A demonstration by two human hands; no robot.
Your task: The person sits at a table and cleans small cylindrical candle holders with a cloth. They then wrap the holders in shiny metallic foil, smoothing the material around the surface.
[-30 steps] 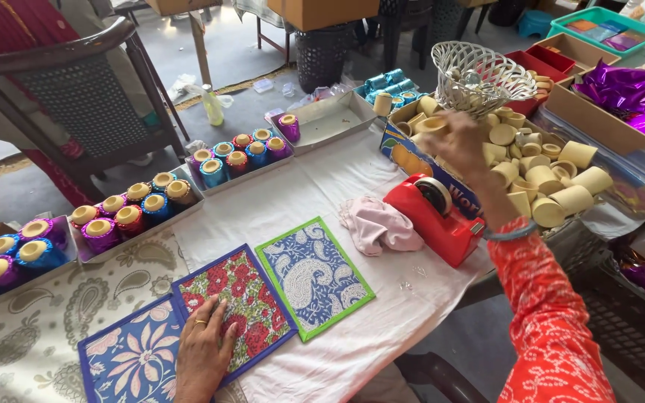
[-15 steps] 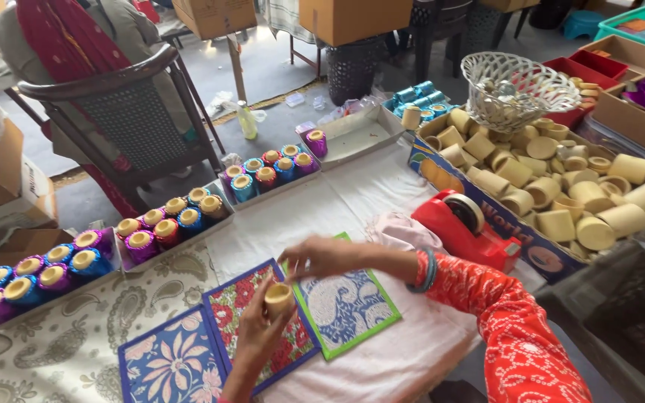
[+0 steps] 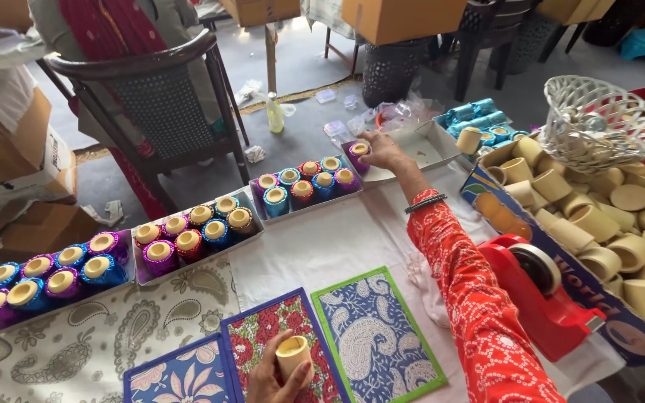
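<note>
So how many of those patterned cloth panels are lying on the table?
3, side by side at the near table edge: floral blue panel, red floral panel beside the left hand, green-edged paisley panel rightmost.

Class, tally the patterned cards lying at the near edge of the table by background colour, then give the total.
Blue-background cards: 2
Red-background card: 1
Total: 3

Even soft daylight, faint shadows (edges bowed), sharp.
</note>
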